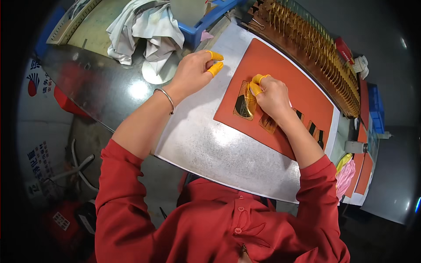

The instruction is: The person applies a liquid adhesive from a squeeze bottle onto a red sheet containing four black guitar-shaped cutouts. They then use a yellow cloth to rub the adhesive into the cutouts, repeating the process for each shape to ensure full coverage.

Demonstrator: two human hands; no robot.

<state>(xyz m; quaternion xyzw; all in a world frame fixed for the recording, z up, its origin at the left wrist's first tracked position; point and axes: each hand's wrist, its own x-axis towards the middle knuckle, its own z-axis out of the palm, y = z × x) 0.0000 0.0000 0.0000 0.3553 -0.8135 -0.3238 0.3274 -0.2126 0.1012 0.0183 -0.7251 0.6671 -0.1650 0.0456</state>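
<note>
My left hand (195,72) hovers over the left part of the white sheet, with yellow finger cots on thumb and forefinger. Their tips stand slightly apart, and I see nothing held between them. On the orange mat (263,55), my right hand (272,96), also in yellow finger cots, pinches a glossy amber film (251,105) at its upper edge. This film lies over or belongs to a flat amber-and-black piece (241,107); I cannot tell which. Beside it is a similar amber piece (267,123), partly under my right hand. More small amber-and-black pieces (312,129) lie near my right forearm.
A brown rack (307,44) of many upright amber strips runs along the far right. A crumpled pale cloth (147,28) and a blue tray (206,22) are at the far left. Pink cloth (345,179) lies at the right edge. White sheeting (206,140) covers the near table.
</note>
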